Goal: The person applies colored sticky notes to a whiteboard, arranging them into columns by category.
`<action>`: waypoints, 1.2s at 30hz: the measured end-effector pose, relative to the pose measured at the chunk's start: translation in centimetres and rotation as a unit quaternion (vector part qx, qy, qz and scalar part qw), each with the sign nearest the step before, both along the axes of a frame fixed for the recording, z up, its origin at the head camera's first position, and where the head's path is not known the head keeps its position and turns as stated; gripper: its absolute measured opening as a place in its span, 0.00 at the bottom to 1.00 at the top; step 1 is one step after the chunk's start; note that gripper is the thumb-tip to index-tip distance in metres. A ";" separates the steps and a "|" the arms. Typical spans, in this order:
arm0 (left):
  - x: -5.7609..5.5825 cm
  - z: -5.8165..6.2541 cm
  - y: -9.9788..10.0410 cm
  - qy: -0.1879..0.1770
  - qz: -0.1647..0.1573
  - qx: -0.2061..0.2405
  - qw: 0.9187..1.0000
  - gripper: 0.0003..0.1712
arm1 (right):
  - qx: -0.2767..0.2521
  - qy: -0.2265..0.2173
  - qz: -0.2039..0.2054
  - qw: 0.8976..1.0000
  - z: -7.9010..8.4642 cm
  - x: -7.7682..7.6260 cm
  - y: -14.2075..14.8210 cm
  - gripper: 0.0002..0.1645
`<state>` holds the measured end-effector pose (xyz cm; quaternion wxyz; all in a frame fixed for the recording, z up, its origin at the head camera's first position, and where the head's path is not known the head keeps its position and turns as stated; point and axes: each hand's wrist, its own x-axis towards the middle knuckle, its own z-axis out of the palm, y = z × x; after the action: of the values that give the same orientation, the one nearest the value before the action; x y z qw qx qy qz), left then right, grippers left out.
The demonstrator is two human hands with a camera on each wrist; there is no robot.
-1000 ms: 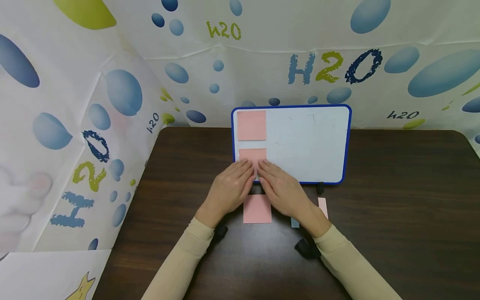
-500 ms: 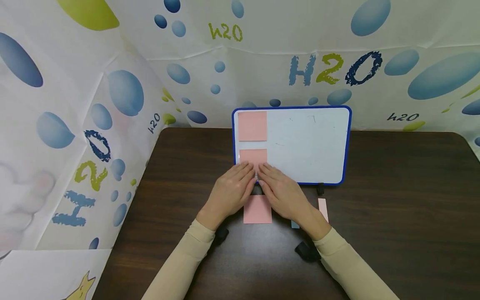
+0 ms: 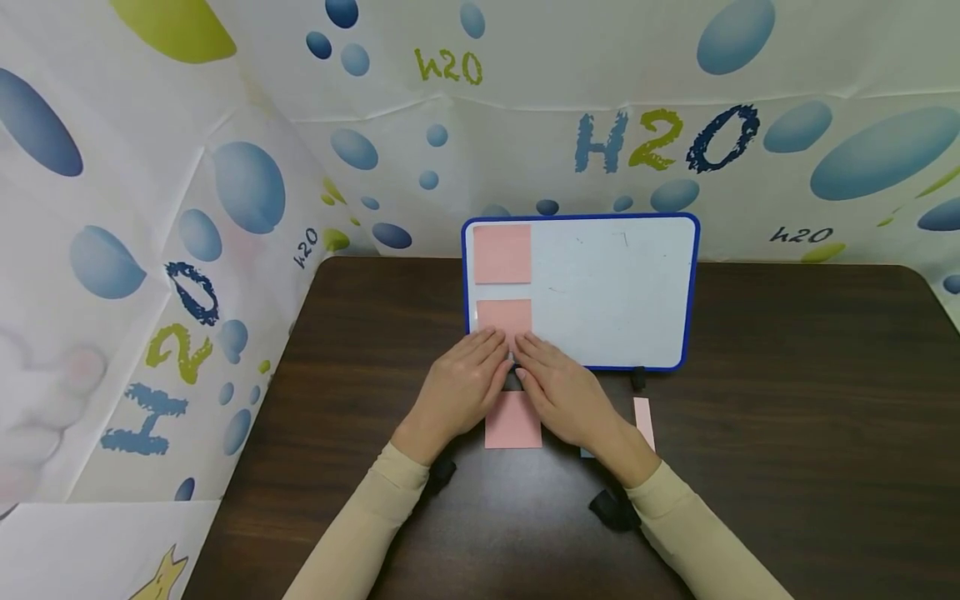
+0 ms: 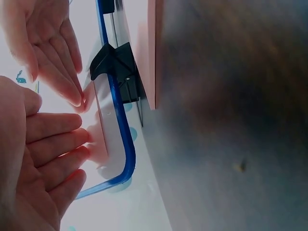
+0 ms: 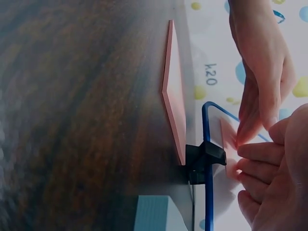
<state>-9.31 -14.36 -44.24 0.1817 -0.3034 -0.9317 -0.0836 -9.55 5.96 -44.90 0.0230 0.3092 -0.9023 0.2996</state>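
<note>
A white board (image 3: 615, 292) with a blue frame stands tilted at the back of the table. Two square pink sticky notes lie on its left side, an upper note (image 3: 502, 254) and a lower note (image 3: 504, 317). My left hand (image 3: 463, 385) touches the lower note with extended fingertips, covering its bottom left part. From the other side, my right hand (image 3: 564, 392) rests its straight fingers on the same note. The two hands' fingertips nearly meet. Below them, on the table, lies a pink sticky-note pad (image 3: 513, 425), its thickness plain in the right wrist view.
Black clip-like feet hold the board's lower edge, one black foot (image 3: 638, 379) at right and another black foot (image 5: 207, 154) by the pad. A light pink strip (image 3: 644, 421) and a light-blue block (image 5: 151, 214) lie near my right wrist. A printed cloth (image 3: 525, 125) hangs behind.
Both hands have slid slightly down the lower note, toward the board's bottom edge. The notes and the pad keep their places.
</note>
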 end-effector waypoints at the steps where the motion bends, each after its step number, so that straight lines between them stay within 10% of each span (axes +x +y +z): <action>1: 0.0 0.0 0.0 -0.001 0.000 -0.002 1.000 0.22 | 0.000 0.001 0.000 1.000 0.0 0.0 0.0 0.27; 36: 0.0 0.2 0.2 0.013 -0.002 0.000 1.000 0.20 | 0.014 -0.029 -0.002 0.999 0.3 0.3 0.0 0.29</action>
<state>-9.26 -14.21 -44.04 0.1939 -0.3060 -0.9286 -0.0802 -9.23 5.96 -44.59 -0.0070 0.2990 -0.9073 0.2956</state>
